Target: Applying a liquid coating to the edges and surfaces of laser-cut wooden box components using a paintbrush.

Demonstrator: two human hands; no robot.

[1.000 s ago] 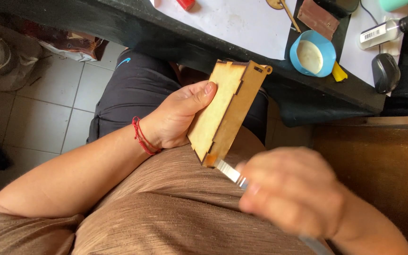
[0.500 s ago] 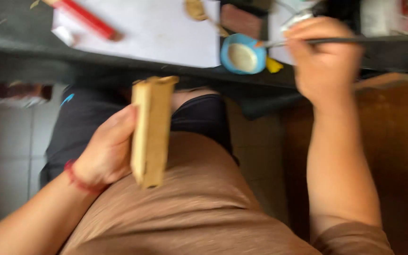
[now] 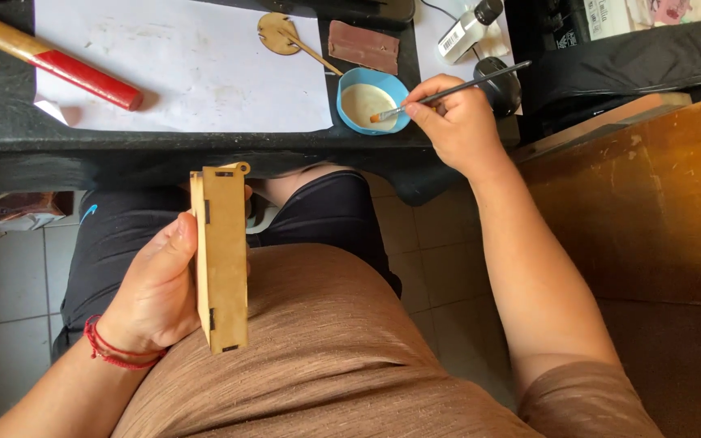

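Box: We hold a thin, flat wooden box (image 3: 221, 259) upright over our lap, narrow edge toward the camera, slots and tabs showing along its side.
Box handling: It looks light and stiff, cut from thin sheet wood. We judge the tabbed joints and the small loop at its top corner to be the weak spots, so the broad faces are the safest place to grip it.
Left hand: Our left hand (image 3: 156, 284) is closed around the box from the left, thumb on the near face and fingers hidden behind. A red cord bracelet (image 3: 111, 349) circles that wrist.
Brush: A slim dark-handled brush (image 3: 448, 91) has its tip dipped at the edge of the bowl.
Right hand: Our right hand (image 3: 452, 122) pinches the brush in a pencil grip, fingers closed tightly on the handle.
Bowl: A small blue bowl (image 3: 372, 101) of pale cream liquid sits at the near edge of the worktop, well apart from the box.
Worktop: The dark worktop (image 3: 10, 146) carries a white sheet of paper (image 3: 188, 73), a red-and-wood tool handle (image 3: 50, 57), a round wooden cutout on a stick (image 3: 281, 34) and a brown block (image 3: 364, 46).
Below: Grey floor tiles (image 3: 10, 268) show beside our legs.
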